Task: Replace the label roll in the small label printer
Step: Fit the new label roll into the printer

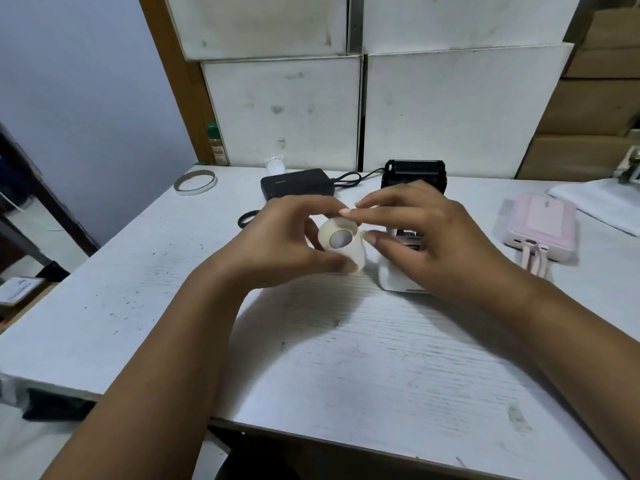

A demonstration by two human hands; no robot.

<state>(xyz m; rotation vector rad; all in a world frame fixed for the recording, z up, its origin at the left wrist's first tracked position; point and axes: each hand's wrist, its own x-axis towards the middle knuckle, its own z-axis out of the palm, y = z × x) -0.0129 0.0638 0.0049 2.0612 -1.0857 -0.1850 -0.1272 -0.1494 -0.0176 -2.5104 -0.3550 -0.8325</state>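
A small white label roll [337, 237] with a grey core is held above the table in my left hand [287, 240]. A loose tail of labels hangs down from the roll. My right hand [426, 233] pinches the roll's top edge between thumb and forefinger. The small white label printer [398, 275] stands on the table just behind and under my right hand, mostly hidden by it; a dark opening shows at its top.
A second black printer [414, 173] and a black power brick [296, 187] with its cable sit at the back. A pink power bank [540, 226] lies to the right, a tape ring [195, 181] at back left. White boxes line the wall.
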